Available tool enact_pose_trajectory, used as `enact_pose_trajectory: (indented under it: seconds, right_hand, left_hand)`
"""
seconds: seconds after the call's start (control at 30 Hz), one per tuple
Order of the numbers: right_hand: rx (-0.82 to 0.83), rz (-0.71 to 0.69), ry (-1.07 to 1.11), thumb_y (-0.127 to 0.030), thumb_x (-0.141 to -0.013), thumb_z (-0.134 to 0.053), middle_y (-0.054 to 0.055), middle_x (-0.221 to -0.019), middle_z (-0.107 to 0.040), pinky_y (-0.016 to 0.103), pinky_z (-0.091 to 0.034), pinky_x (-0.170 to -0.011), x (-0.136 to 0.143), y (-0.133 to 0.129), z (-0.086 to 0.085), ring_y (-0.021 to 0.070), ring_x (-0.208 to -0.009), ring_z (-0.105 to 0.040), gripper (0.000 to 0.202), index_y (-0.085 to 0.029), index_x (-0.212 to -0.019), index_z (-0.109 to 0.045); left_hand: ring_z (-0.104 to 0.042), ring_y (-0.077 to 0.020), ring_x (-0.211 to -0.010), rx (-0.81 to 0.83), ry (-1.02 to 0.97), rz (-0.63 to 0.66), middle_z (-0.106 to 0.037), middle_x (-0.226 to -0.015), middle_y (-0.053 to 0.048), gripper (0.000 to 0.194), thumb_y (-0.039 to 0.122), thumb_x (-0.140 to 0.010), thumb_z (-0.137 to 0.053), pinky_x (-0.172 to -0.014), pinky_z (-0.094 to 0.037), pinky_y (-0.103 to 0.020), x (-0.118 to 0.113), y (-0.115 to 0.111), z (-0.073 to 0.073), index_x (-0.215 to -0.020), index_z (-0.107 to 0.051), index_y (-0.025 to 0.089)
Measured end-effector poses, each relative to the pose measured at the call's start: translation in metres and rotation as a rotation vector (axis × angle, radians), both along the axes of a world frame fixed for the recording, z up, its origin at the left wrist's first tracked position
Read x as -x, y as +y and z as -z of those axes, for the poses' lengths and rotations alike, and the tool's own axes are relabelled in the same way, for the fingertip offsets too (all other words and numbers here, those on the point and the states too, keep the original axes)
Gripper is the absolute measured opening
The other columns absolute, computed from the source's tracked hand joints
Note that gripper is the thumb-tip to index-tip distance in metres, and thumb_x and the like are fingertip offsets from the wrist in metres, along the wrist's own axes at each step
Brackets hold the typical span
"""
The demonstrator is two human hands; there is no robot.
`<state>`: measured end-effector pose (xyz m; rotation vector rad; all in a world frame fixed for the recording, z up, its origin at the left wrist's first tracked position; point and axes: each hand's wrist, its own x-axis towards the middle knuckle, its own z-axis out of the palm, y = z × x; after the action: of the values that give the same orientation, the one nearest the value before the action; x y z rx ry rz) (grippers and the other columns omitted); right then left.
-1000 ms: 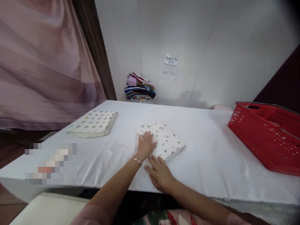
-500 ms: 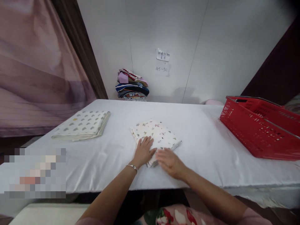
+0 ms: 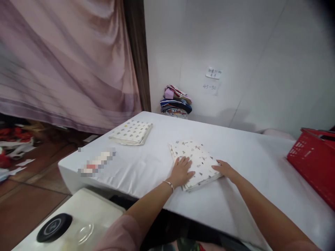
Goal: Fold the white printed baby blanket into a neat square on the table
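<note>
A folded white cloth [image 3: 200, 158] with small printed motifs lies at an angle on the white-covered table [image 3: 125, 170]. My left hand [image 3: 182, 171] rests flat on its near left part, fingers spread. At the cloth's right edge is my right hand [image 3: 226, 170], its thumb over the top and the other fingers around the edge, partly hidden. Farther left lies a second folded cloth [image 3: 133, 132], white with grey shapes and one yellow one.
A red plastic basket [image 3: 314, 157] stands at the table's right. Against the wall rises a stack of folded fabrics [image 3: 176, 103], left of two paper notes [image 3: 213, 80]. A pink curtain [image 3: 104, 62] hangs at left. A pale surface with a black round object [image 3: 54, 227] is at lower left.
The view has swung left. My right hand has moved from the cloth's near corner to its right edge. My left hand stays on the cloth, which looks spread somewhat wider at the near side.
</note>
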<state>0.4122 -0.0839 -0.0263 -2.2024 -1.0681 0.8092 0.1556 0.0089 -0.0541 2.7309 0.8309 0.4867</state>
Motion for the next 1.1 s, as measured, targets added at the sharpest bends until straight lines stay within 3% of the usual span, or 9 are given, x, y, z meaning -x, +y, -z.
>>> enact_pose_trajectory:
  seconds: [0.1,0.2,0.3,0.5,0.6,0.73,0.83,1.0,1.1]
  right_hand:
    - [-0.121,-0.014,0.002,-0.041,-0.069,-0.065,0.017,-0.118,-0.059,0.036,-0.047,-0.083,-0.029,0.006,-0.001,0.0274,-0.1,-0.06,0.067,-0.012,-0.127,-0.05]
    - [-0.126,0.022,-0.256,-0.034,-0.069,-0.065,0.019,-0.113,-0.061,0.041,-0.046,-0.086,-0.061,0.015,-0.006,0.0317,-0.103,-0.058,0.059,-0.008,-0.121,-0.055]
    - [-0.053,0.023,-0.484,-0.024,-0.072,-0.06,0.021,-0.118,-0.058,0.048,-0.04,-0.093,-0.066,0.023,-0.01,0.0354,-0.111,-0.052,0.048,-0.006,-0.116,-0.058]
    - [-0.305,-0.367,-0.655,-0.034,-0.086,-0.042,0.011,-0.131,-0.05,0.039,-0.031,-0.105,0.029,0.008,0.006,0.0218,-0.123,-0.043,0.045,-0.015,-0.126,-0.051]
    - [-0.277,-0.477,-0.708,-0.042,-0.089,-0.035,0.01,-0.139,-0.041,0.046,-0.029,-0.105,0.074,-0.015,0.029,0.0238,-0.13,-0.034,0.051,-0.016,-0.133,-0.043]
    - [-0.257,-0.524,-0.877,-0.047,-0.088,-0.04,0.012,-0.143,-0.034,0.051,-0.022,-0.106,0.095,-0.036,0.055,0.0277,-0.133,-0.027,0.06,-0.014,-0.137,-0.037]
    - [-0.26,-0.526,-0.97,-0.049,-0.088,-0.039,0.013,-0.145,-0.031,0.049,-0.021,-0.106,0.095,-0.038,0.06,0.0277,-0.134,-0.024,0.061,-0.012,-0.137,-0.037]
    - [-0.263,-0.525,-1.047,-0.051,-0.089,-0.033,0.013,-0.145,-0.031,0.047,-0.02,-0.106,0.095,-0.036,0.06,0.027,-0.135,-0.023,0.062,-0.012,-0.137,-0.038]
    - [-0.29,-0.517,-1.072,-0.05,-0.089,-0.032,0.013,-0.144,-0.031,0.048,-0.021,-0.106,0.094,-0.036,0.063,0.0274,-0.134,-0.023,0.061,-0.012,-0.137,-0.037]
  left_hand:
    - [-0.023,-0.0274,-0.135,0.016,-0.012,-0.015,-0.036,-0.143,-0.009,0.058,0.056,-0.087,-0.032,-0.111,-0.014,-0.052,-0.011,-0.014,0.002,-0.133,-0.041,0.022]
    - [-0.023,-0.0275,-0.135,0.028,-0.039,0.068,-0.035,-0.143,-0.01,0.065,0.062,-0.085,-0.031,-0.111,-0.015,-0.05,-0.027,-0.034,0.005,-0.135,-0.038,0.021]
    - [-0.022,-0.0277,-0.135,0.009,-0.069,0.152,-0.034,-0.144,-0.012,0.069,0.063,-0.084,-0.033,-0.111,-0.014,-0.049,-0.038,-0.05,0.008,-0.137,-0.034,0.018]
    - [-0.023,-0.0247,-0.135,-0.027,-0.108,0.237,-0.036,-0.143,-0.01,0.065,0.051,-0.084,-0.046,-0.112,-0.014,-0.044,-0.026,-0.045,0.011,-0.138,-0.031,0.018]
    - [-0.03,-0.0215,-0.132,-0.006,-0.113,0.271,-0.043,-0.138,-0.008,0.054,0.041,-0.084,-0.049,-0.11,-0.02,-0.039,-0.015,-0.035,0.005,-0.133,-0.039,0.019]
    - [-0.039,-0.0183,-0.125,0.009,-0.143,0.268,-0.054,-0.128,-0.004,0.033,0.027,-0.088,-0.042,-0.107,-0.024,-0.04,0.002,-0.013,-0.005,-0.119,-0.053,0.026]
    - [-0.042,-0.0182,-0.122,0.0,-0.235,0.113,-0.057,-0.124,-0.004,0.031,0.02,-0.088,-0.039,-0.105,-0.029,-0.04,0.015,0.015,-0.005,-0.112,-0.058,0.024]
    - [-0.045,-0.0215,-0.119,0.093,-0.357,-0.382,-0.054,-0.126,-0.009,0.038,0.016,-0.081,-0.048,-0.103,-0.035,-0.039,0.03,0.066,0.001,-0.119,-0.055,0.017]
    - [-0.047,-0.0218,-0.118,0.235,-0.321,-0.418,-0.056,-0.124,-0.009,0.042,0.02,-0.08,-0.052,-0.102,-0.037,-0.036,0.032,0.081,0.0,-0.122,-0.053,0.016]
